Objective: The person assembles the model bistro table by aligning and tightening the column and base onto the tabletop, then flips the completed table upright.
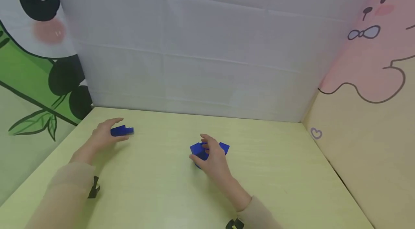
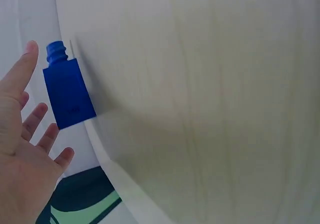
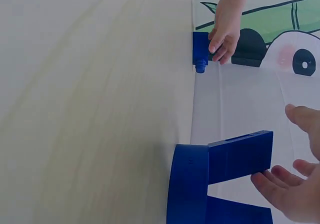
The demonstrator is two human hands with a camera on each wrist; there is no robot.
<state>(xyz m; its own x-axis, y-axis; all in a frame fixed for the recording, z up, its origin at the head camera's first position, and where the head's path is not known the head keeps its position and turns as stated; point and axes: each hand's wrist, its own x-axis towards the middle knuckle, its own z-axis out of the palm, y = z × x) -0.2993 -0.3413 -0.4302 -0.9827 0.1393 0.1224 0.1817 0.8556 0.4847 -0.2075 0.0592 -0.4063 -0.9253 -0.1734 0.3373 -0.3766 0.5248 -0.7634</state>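
A blue block with a ribbed, screw-like neck (image 1: 120, 131) lies on the table at the left, its neck pointing right. My left hand (image 1: 103, 136) is around it with thumb and fingers spread; in the left wrist view a gap shows between the thumb and the block (image 2: 70, 94). Near the table's middle is a blue piece with a curved base (image 3: 187, 184) and two flat arms rising from it. Over this piece, my right hand (image 1: 214, 158) has its thumb apart from the fingers. In the right wrist view its fingertips (image 3: 260, 179) meet or nearly meet one arm's corner.
The pale wooden table (image 1: 155, 185) meets a white sheet wall (image 1: 201, 59) at the back. Side panels with cartoon drawings stand at left and right (image 1: 360, 120). A dark clip-like thing (image 1: 94, 187) is at the left wrist, another (image 1: 235, 224) at the right.
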